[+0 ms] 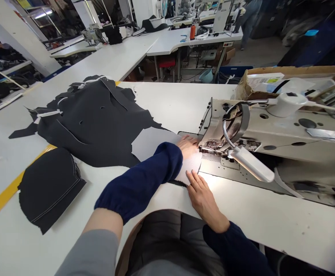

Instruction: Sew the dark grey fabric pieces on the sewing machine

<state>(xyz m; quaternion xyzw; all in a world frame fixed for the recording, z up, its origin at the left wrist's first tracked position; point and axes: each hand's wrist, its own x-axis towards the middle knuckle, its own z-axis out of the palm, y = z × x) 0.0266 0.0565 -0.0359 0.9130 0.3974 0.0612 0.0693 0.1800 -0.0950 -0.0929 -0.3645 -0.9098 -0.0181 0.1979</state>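
A light grey fabric piece runs from the dark cloth up to the needle area of a sewing machine. My left hand lies flat on this fabric, close beside the presser foot. Nearer to me, my right hand rests with fingers stretched out on the fabric's front edge. Both hands press from above and neither grasps anything. To the left a large dark grey cloth piece lies spread, partly touching the light piece. A lit lamp on the machine shines on the stitching spot.
A stack of dark cut panels with a white stitched line lies at the left. Yellow tape crosses the table. Behind the machine stands a cardboard box. Farther off are more tables, an orange thread cone and a seated person.
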